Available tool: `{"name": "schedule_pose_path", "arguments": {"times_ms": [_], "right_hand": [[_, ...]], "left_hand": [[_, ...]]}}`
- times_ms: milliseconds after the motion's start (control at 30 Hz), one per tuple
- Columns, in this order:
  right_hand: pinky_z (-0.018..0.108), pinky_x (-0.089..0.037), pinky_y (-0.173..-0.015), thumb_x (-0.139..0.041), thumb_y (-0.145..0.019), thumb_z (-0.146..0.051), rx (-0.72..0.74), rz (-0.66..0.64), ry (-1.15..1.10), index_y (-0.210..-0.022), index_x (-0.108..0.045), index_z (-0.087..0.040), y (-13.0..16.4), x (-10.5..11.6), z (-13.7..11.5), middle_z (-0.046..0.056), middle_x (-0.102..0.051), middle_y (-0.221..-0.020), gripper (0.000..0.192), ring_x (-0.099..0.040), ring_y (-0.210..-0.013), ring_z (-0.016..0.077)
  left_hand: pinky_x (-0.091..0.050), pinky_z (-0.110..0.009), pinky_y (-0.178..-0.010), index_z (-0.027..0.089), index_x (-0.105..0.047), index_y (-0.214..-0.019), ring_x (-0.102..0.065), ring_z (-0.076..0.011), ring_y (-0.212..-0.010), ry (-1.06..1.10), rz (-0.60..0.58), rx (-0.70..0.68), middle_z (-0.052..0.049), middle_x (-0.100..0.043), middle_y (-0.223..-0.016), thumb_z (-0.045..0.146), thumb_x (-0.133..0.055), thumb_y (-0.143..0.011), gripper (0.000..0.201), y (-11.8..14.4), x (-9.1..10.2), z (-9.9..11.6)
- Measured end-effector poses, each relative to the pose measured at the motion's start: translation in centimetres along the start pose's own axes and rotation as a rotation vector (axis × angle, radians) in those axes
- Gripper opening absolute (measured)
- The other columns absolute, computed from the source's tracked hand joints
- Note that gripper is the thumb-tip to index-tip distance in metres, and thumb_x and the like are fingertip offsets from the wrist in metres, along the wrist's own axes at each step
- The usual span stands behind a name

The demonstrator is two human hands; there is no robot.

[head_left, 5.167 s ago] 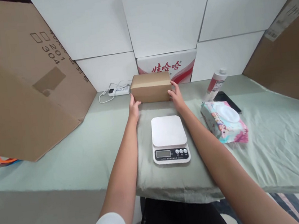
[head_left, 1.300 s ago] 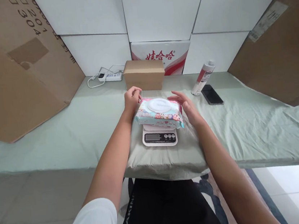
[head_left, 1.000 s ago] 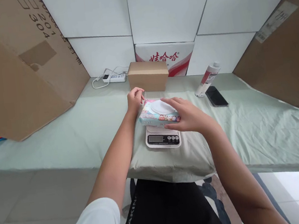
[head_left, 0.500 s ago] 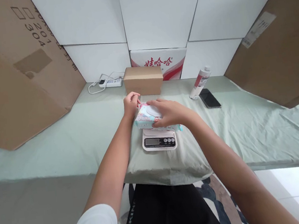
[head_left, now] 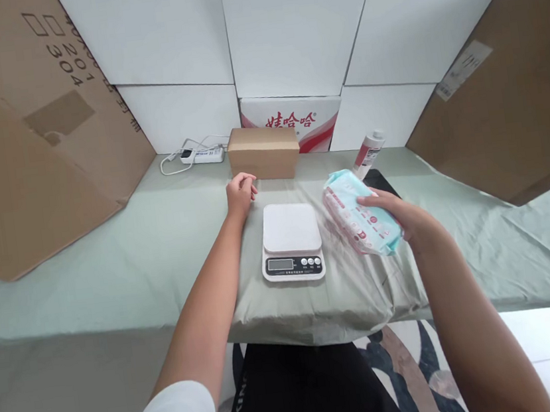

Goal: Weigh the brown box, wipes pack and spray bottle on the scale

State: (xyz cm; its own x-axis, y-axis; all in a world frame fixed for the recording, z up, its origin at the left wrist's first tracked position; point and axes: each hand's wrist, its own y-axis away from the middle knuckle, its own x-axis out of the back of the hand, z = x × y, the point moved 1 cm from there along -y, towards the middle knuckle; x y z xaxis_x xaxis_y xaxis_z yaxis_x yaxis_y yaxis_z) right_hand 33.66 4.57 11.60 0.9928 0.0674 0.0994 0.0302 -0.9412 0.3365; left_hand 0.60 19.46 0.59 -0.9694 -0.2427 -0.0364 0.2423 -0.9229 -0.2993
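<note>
My right hand (head_left: 396, 212) grips a pack of wet wipes (head_left: 360, 212), pale blue and pink, and holds it tilted to the right of the kitchen scale, with part of the pack covered by my fingers. The white kitchen scale (head_left: 291, 227) lies on the cloth with its bare platform uncovered and its dark display panel facing me. To the left of the scale's far corner, my left hand (head_left: 242, 193) rests on the cloth with its fingers curled in, and nothing shows in them.
A small brown box (head_left: 264, 154) stands just beyond my left hand. Behind the wipes are a white and red bottle (head_left: 367, 154) and a partly covered phone (head_left: 382, 183). A power strip (head_left: 202, 155) with a white cable lies at the back left. Large cardboard panels (head_left: 37, 148) flank the table.
My right hand has lifted the pack of wipes off the scale, moved it right and turned it to show another face. My left hand has stayed nearly in place.
</note>
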Motion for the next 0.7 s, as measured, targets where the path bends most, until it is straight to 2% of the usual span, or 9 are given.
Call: {"name": "schedule_pose_path", "arguments": {"times_ms": [100, 233, 333, 400, 467, 567, 633, 700], "right_hand": [[0.027, -0.055, -0.045, -0.087, -0.073, -0.031, -0.055, 0.175, -0.032, -0.106, -0.064, -0.023, 0.3, 1.7, 0.7, 0.001, -0.071, -0.077, 0.041, -0.065, -0.054, 0.0157], [0.028, -0.056, -0.05, -0.085, -0.076, -0.038, -0.034, 0.272, 0.049, -0.111, -0.066, -0.023, -0.5, 2.9, 0.5, 0.004, -0.074, -0.088, 0.043, -0.069, -0.063, 0.0179], [0.03, -0.052, -0.051, -0.085, -0.075, -0.045, -0.008, 0.381, 0.326, -0.13, -0.064, -0.024, -1.2, 3.1, 0.0, 0.008, -0.076, -0.1, 0.062, -0.069, -0.067, 0.0204], [0.033, -0.051, -0.052, -0.083, -0.076, -0.05, -0.025, 0.472, 0.58, -0.146, -0.056, -0.024, -1.4, 3.0, -0.1, 0.012, -0.074, -0.108, 0.08, -0.068, -0.066, 0.022], [0.037, -0.053, -0.058, -0.078, -0.078, -0.054, -0.054, 0.531, 0.795, -0.156, -0.049, -0.021, -1.4, 2.7, 0.3, 0.018, -0.071, -0.118, 0.089, -0.07, -0.07, 0.0254], [0.046, -0.058, -0.077, -0.073, -0.082, -0.057, -0.076, 0.568, 1.005, -0.159, -0.046, -0.016, -1.2, 2.3, 1.2, 0.026, -0.065, -0.131, 0.092, -0.073, -0.097, 0.0361], [0.051, -0.057, -0.088, -0.072, -0.081, -0.061, -0.059, 0.567, 1.079, -0.16, -0.044, -0.016, -1.5, 2.3, 1.3, 0.028, -0.062, -0.136, 0.095, -0.068, -0.116, 0.0422], [0.054, -0.055, -0.096, -0.071, -0.081, -0.067, 0.021, 0.579, 1.091, -0.159, -0.045, -0.016, -2.4, 2.7, 0.7, 0.028, -0.062, -0.139, 0.097, -0.063, -0.128, 0.0448]], "left_hand": [[-0.036, -0.022, -0.043, 0.021, -0.069, -0.079, -0.048, -0.0101, -0.039, -0.006, 0.01, 0.006, 0.004, -0.06, -0.05, 0.025, -0.055, -0.08, 0.014, 0.1, 0.0, 0.2], [-0.036, -0.021, -0.043, 0.021, -0.069, -0.078, -0.048, -0.0101, -0.039, -0.004, 0.01, 0.003, 0.004, -0.06, -0.05, 0.025, -0.055, -0.079, 0.014, 0.1, 0.0, 0.2], [-0.036, -0.022, -0.042, 0.021, -0.069, -0.078, -0.049, -0.01, -0.039, 0.009, 0.021, -0.005, 0.005, -0.06, -0.05, 0.025, -0.055, -0.079, 0.015, 0.0, 0.1, 0.1], [-0.037, -0.022, -0.042, 0.021, -0.069, -0.078, -0.049, -0.0099, -0.039, 0.015, 0.023, -0.006, 0.005, -0.06, -0.05, 0.025, -0.055, -0.079, 0.015, -0.1, 0.1, 0.0], [-0.037, -0.022, -0.042, 0.021, -0.069, -0.078, -0.049, -0.0097, -0.039, 0.014, 0.02, -0.004, 0.005, -0.06, -0.05, 0.025, -0.055, -0.079, 0.015, -0.1, 0.0, 0.0], [-0.036, -0.022, -0.041, 0.021, -0.069, -0.077, -0.048, -0.0095, -0.038, 0.011, 0.022, 0.007, 0.004, -0.06, -0.05, 0.024, -0.054, -0.079, 0.015, -0.1, 0.0, 0.1], [-0.036, -0.022, -0.041, 0.021, -0.069, -0.076, -0.048, -0.0096, -0.038, 0.012, 0.025, 0.016, 0.004, -0.06, -0.049, 0.023, -0.054, -0.079, 0.015, 0.0, -0.1, 0.2], [-0.036, -0.021, -0.042, 0.021, -0.069, -0.076, -0.048, -0.0097, -0.038, 0.011, 0.026, 0.024, 0.004, -0.06, -0.049, 0.022, -0.054, -0.079, 0.015, 0.0, -0.1, 0.3]]}}
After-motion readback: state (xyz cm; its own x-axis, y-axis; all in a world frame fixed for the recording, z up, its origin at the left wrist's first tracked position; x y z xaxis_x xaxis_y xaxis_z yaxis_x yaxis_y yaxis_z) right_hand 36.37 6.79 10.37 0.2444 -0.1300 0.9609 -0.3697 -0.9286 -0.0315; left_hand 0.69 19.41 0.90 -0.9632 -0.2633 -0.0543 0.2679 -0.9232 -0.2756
